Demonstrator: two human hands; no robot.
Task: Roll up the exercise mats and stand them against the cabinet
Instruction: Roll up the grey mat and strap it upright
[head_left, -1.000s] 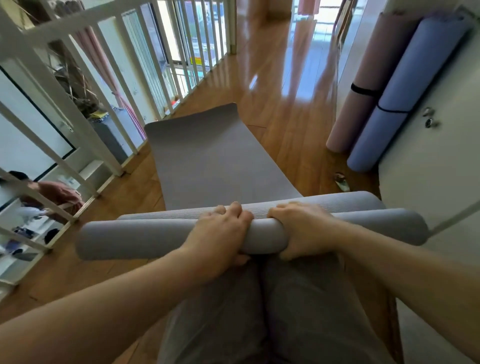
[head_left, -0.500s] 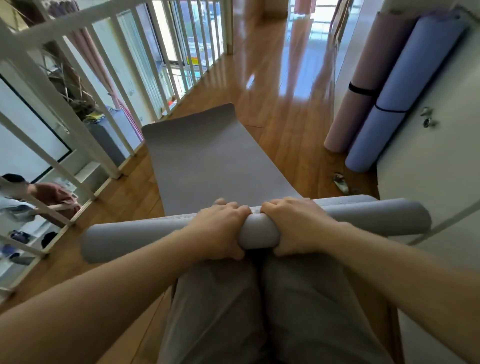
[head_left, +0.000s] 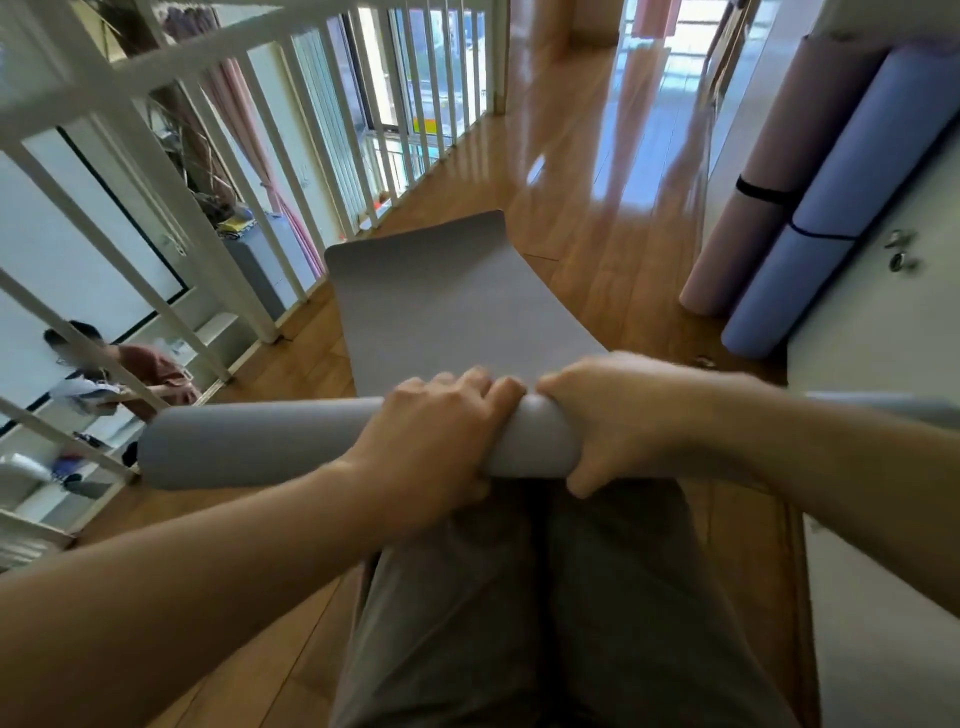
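Observation:
A grey exercise mat lies on the wooden floor, its near end wound into a thick roll that runs across the view above my knees. My left hand grips the roll from above at its middle. Right beside it, my right hand curls over the roll with the thumb underneath. The roll's right part is hidden behind my right forearm. A pink rolled mat and a blue rolled mat, each with a black strap, lean against the white cabinet at the right.
A white railing runs along the left, with a lower level and a person visible through it. Glossy wooden floor stretches ahead. A small dark object lies on the floor near the blue mat's base.
The roll has moved forward over the flat mat and grown thicker, so less flat mat shows. Both hands stayed on the roll's middle and shifted forward with it.

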